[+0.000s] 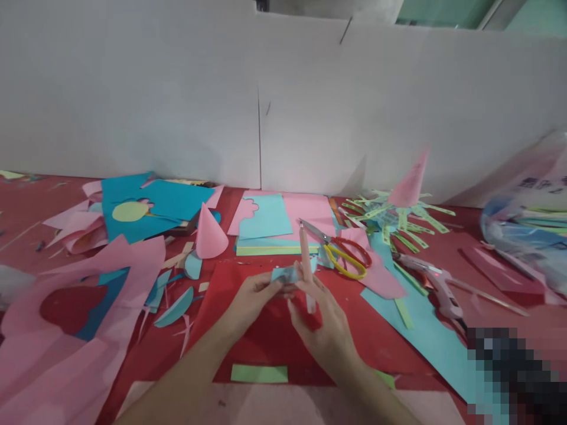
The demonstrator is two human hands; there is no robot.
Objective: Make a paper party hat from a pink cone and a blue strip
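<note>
Opposed pinches may tear paper
Left hand (pixel 252 298) and right hand (pixel 325 324) pinch small light-blue paper scrap (pixel 286 274); thin pink rolled-paper stick (pixel 305 254) between right fingers may slip.

My left hand (pixel 253 298) pinches with its fingertips. My right hand (pixel 325 330) is curled tight, just beside it. Both arms reach forward.

Tabletop (pixel 26 206): red, littered with cut paper.
Centre: red sheet (pixel 266 342); green strip (pixel 259 373) on its near edge.
Left: blue sheet (pixel 168 200), pink offcuts (pixel 53 354), upright pink cone (pixel 209 233).
Rear centre: stacked pastel sheets (pixel 266 221); scissors (pixel 341 251) just beside.
Right: glue gun (pixel 436 283), light blue sheet (pixel 425 336), green strips (pixel 411 218), plastic bag (pixel 527 230).
</note>
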